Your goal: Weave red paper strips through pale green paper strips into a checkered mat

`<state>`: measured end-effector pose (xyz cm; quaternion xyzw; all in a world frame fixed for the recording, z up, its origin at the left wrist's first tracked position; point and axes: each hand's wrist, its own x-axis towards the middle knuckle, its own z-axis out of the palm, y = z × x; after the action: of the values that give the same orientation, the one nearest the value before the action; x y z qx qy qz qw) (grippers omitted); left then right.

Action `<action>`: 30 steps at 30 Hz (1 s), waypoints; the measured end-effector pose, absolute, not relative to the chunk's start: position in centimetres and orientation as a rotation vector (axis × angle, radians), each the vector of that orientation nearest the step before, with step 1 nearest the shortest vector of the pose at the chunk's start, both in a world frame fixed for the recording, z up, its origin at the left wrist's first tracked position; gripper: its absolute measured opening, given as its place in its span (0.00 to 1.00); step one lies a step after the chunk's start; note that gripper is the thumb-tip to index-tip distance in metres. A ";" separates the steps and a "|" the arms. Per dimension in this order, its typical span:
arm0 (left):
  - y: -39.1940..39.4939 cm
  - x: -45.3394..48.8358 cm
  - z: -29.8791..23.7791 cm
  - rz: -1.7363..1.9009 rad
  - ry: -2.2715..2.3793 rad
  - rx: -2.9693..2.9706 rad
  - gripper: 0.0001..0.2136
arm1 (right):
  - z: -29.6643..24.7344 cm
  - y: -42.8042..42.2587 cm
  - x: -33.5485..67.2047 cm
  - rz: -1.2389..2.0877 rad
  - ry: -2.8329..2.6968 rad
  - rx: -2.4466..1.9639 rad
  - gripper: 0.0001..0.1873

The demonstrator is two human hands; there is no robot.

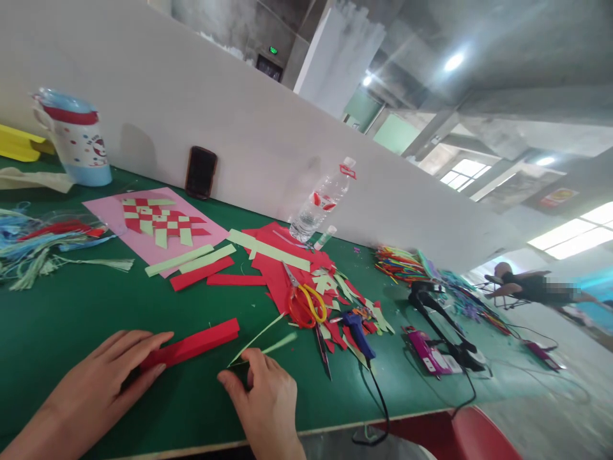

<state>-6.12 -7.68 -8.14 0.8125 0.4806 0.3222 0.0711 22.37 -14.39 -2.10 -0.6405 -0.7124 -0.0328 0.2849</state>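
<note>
Head view, as it reaches me over the feed.

Item: left hand [103, 377], thumb below and fingers above, gripping one end of a folded red strip [201, 344]. The strip lies at a slant just above the green counter [96, 306] or on it; I cannot tell which.

Item: right hand [271, 393], curled, thumb and forefinger pinching a pale green tassel [283, 342]. Its flared end and a thin strand point away from the hand, to the right of the red strip and apart from it.

Item: pink sheet [108, 207], bearing a woven red-and-green paper panel [156, 220]. Loose green strips [208, 257] and red strips [201, 274] lie by its near edge.

Item: red paper [268, 281], heaped with cuttings; yellow-and-orange scissors [292, 276] resting over it.

Item: blue glue gun [358, 335], cord trailing over the counter's near edge.

Item: clear bottle [316, 204], tilted in my frame, with a glue stick [325, 237] beside it.

Item: dark phone [201, 172], leaning on the pale wall [191, 96].

Item: lidded cup [79, 144], far left; tangled tassels [43, 246] nearer.

Item: black stand [438, 319] and purple device [424, 351], right; multicoloured stems [402, 264] behind.

Item: another person [531, 287], far right, well apart.
</note>
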 end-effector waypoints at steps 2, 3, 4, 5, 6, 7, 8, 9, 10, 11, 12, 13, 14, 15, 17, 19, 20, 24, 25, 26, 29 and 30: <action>-7.8 -5.8 -7.5 1.016 1.435 2.476 0.23 | -1.3 -13.7 22.8 -0.044 -1.923 -1.709 0.31; -7.8 -5.6 -7.1 1.040 1.425 2.496 0.22 | -0.8 -13.4 23.2 -0.036 -1.943 -1.705 0.28; -7.8 -5.4 -6.8 1.059 1.420 2.513 0.21 | -0.3 -13.1 23.7 -0.043 -1.969 -1.708 0.25; -7.8 -5.3 -6.5 1.073 1.419 2.526 0.21 | 0.3 -12.9 24.2 -0.077 -2.002 -1.715 0.21; -7.8 -5.3 -6.3 1.079 1.419 2.532 0.21 | 0.9 -12.7 24.7 -0.125 -2.038 -1.729 0.18; -7.9 -5.2 -6.1 1.087 1.421 2.531 0.20 | 1.4 -12.6 25.2 -0.170 -2.082 -1.754 0.15; -7.9 -5.3 -6.0 1.093 1.424 2.523 0.20 | 1.9 -12.6 25.6 -0.206 -2.138 -1.781 0.13; -7.9 -5.3 -5.9 1.095 1.425 2.510 0.20 | 2.2 -12.6 25.8 -0.233 -2.201 -1.807 0.12; -7.9 -5.4 -5.9 1.099 1.427 2.492 0.20 | 2.4 -12.7 25.9 -0.246 -2.270 -1.831 0.11; -7.9 -5.4 -5.8 1.103 1.431 2.469 0.20 | 2.5 -12.8 25.7 -0.248 -2.336 -1.846 0.12; -7.9 -5.5 -5.8 1.103 1.436 2.442 0.20 | 2.5 -12.9 25.5 -0.242 -2.392 -1.851 0.13; -8.0 -5.6 -5.8 1.095 1.437 2.413 0.20 | 2.3 -13.0 25.1 -0.228 -2.431 -1.852 0.15; -8.0 -5.6 -5.8 1.082 1.434 2.384 0.20 | 2.2 -13.1 24.7 -0.202 -2.454 -1.848 0.16; -8.0 -5.6 -5.7 1.075 1.431 2.353 0.20 | 2.0 -13.3 24.2 -0.164 -2.463 -1.842 0.18; -8.0 -5.7 -5.6 1.059 1.425 2.293 0.20 | 1.7 -13.5 23.5 -0.060 -2.448 -1.828 0.20; -8.1 -5.6 -5.6 1.055 1.429 2.237 0.20 | 1.5 -13.8 23.1 0.042 -2.426 -1.807 0.23; -8.1 -5.6 -5.6 1.055 1.432 2.214 0.21 | 1.4 -13.9 23.0 0.082 -2.421 -1.789 0.25; -8.1 -5.8 -5.9 1.020 1.442 2.163 0.21 | 0.8 -14.7 23.1 0.169 -2.424 -1.703 0.31; -8.1 -5.9 -6.0 0.999 1.446 2.158 0.21 | 0.6 -14.8 23.1 0.182 -2.419 -1.690 0.29; -8.1 -6.0 -6.2 0.973 1.449 2.152 0.21 | 0.5 -14.9 23.1 0.191 -2.411 -1.683 0.27; -8.3 -6.3 -6.6 0.907 1.478 2.107 0.22 | 0.1 -15.0 23.4 0.169 -2.366 -1.718 0.21; -8.3 -6.4 -6.7 0.883 1.496 2.082 0.22 | 0.0 -15.0 23.6 0.138 -2.340 -1.744 0.20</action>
<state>-6.37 -8.32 -6.65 0.7501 0.5391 0.3181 0.2133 23.60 -14.98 -0.04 -0.5934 -0.7960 0.0470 0.1097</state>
